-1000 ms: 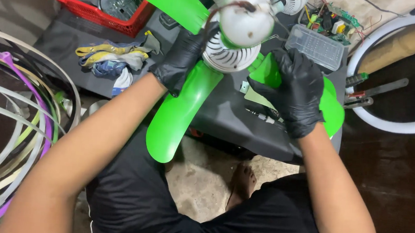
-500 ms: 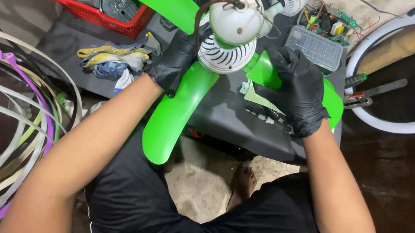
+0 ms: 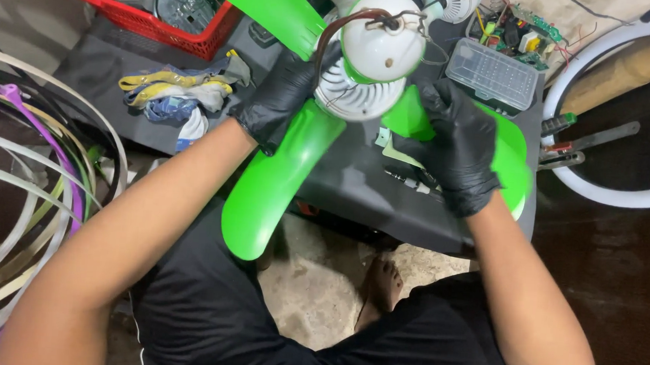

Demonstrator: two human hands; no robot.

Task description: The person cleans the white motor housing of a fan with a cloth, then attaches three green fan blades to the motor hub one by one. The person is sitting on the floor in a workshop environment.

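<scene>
- The work in hand is a small fan with bright green plastic blades [image 3: 276, 179] and a white ribbed motor housing [image 3: 358, 93]. It sits over the dark grey counter [image 3: 355, 185], in the middle of the scene, just in front of the person.
- Done so far, as it looks: the blades are seated on the white motor body, with one reaching to the near left, one to the right and one to the far left. A brown wire [image 3: 335, 31] loops loose off the top of the housing, so I judge the wiring and closing up are not yet finished.
- The left hand [image 3: 281, 96], in a black glove, wraps the left side of the housing where the blade meets it; its grip is closed around that joint.
- The right hand [image 3: 457, 142], also in a black glove, clasps the root of the right blade, fingers curled over its edge.
- Both forearms reach forward from the lap, elbows out, wrists bent in toward the hub.
- A clear plastic parts box [image 3: 493, 74] lies far right, and a red plastic crate [image 3: 150, 10] far left.
</scene>
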